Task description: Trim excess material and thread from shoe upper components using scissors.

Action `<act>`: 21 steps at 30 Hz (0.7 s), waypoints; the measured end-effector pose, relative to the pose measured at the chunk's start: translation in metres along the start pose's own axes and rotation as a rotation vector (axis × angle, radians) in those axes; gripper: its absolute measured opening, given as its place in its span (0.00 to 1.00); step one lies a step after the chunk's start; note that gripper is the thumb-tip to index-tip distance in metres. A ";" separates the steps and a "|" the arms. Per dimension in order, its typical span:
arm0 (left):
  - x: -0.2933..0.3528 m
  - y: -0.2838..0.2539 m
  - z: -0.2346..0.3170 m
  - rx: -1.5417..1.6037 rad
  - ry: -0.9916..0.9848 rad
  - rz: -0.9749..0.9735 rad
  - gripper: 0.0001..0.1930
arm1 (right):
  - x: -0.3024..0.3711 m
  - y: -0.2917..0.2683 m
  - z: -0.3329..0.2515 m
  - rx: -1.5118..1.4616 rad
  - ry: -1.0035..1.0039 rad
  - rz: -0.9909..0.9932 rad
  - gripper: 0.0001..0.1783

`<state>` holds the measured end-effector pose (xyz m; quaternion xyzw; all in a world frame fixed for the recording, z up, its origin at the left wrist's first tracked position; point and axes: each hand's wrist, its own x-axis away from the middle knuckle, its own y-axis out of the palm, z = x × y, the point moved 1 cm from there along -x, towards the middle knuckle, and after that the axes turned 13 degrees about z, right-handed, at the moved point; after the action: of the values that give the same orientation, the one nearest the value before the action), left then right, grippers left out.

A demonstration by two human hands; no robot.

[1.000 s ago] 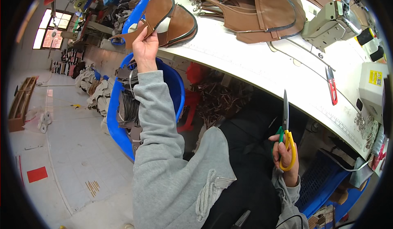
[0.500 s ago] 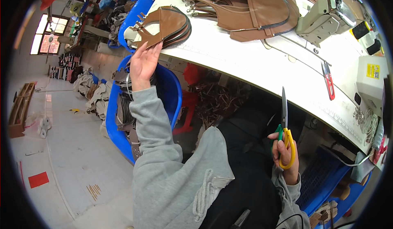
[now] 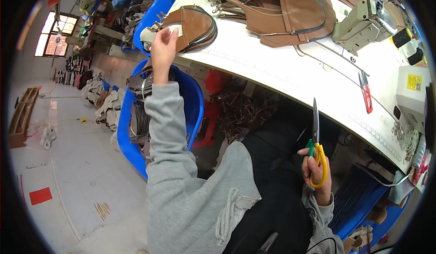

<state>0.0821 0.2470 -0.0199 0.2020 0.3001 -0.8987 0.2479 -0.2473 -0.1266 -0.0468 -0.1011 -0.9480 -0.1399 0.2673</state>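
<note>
At the table's left end lies a small stack of brown leather-like bag pieces (image 3: 196,23) with dark edges and narrow strap ends. My left hand (image 3: 162,56) is raised against the near left side of this stack, fingers bent and thumb apart, with nothing visible in it. Whether the fingertips touch the pieces I cannot tell. Lower right, beside the table's front edge, my right hand (image 3: 318,174) grips scissors (image 3: 316,136). One handle loop is yellow, the other green; the blades are together and point up.
A larger pile of brown bag pieces (image 3: 290,13) lies on the white table (image 3: 254,58), next to a sewing machine (image 3: 363,24). Red-handled snips (image 3: 366,92) rest at the right. Below the left end stands a blue bin (image 3: 194,95) holding dark pieces.
My left hand has moved up and slightly right, from the stack's lower edge to its left side, and its fingers have bent. The stack sits slightly turned. My right hand keeps its place.
</note>
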 end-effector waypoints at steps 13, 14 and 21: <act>-0.041 0.055 -0.018 -0.142 0.016 -0.379 0.51 | -0.015 -0.025 -0.019 -0.528 -0.118 -0.278 0.40; -0.037 0.061 -0.018 -0.131 -0.009 -0.367 0.51 | -0.018 -0.029 -0.024 -0.544 -0.098 -0.256 0.42; -0.004 0.056 0.032 -0.238 0.255 -0.486 0.48 | -0.021 -0.063 -0.033 -0.758 -0.018 -0.170 0.44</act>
<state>0.1102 0.1889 -0.0191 0.2049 0.4717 -0.8576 0.0077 -0.2308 -0.1989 -0.0445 -0.1151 -0.8364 -0.5011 0.1899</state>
